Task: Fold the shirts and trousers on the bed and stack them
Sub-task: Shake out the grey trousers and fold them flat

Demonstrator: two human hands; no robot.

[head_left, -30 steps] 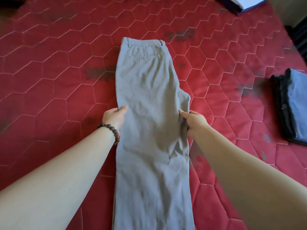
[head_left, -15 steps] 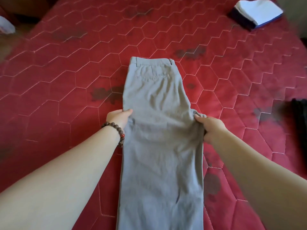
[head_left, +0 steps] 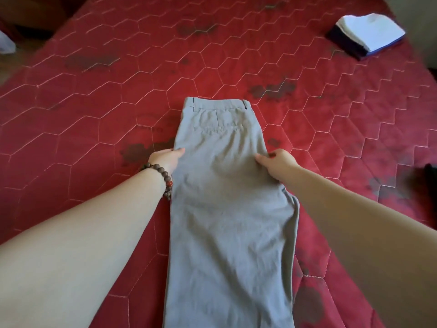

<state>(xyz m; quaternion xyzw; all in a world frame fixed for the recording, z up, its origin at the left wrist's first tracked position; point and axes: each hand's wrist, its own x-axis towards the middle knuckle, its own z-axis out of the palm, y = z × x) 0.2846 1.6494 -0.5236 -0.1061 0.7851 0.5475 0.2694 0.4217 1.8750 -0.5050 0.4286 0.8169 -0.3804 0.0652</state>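
Observation:
Grey trousers (head_left: 227, 209) lie lengthwise on the red quilted bed (head_left: 94, 119), folded in half leg on leg, with the waistband at the far end. My left hand (head_left: 166, 158), with a bead bracelet on its wrist, grips the left edge below the pocket. My right hand (head_left: 275, 162) pinches the right edge at the crotch, level with the left hand. The cloth between them sags in soft creases. The leg ends run out of view at the bottom.
A folded stack (head_left: 369, 31) with a white piece on top of dark ones sits at the bed's far right corner. A dark garment (head_left: 429, 171) shows at the right edge. The bed's left edge drops to the floor at the upper left.
The view has tilted up, so the white stack shows fully and the dark pile at the right has slid almost out of view. Both hands keep their hold on the trousers' edges.

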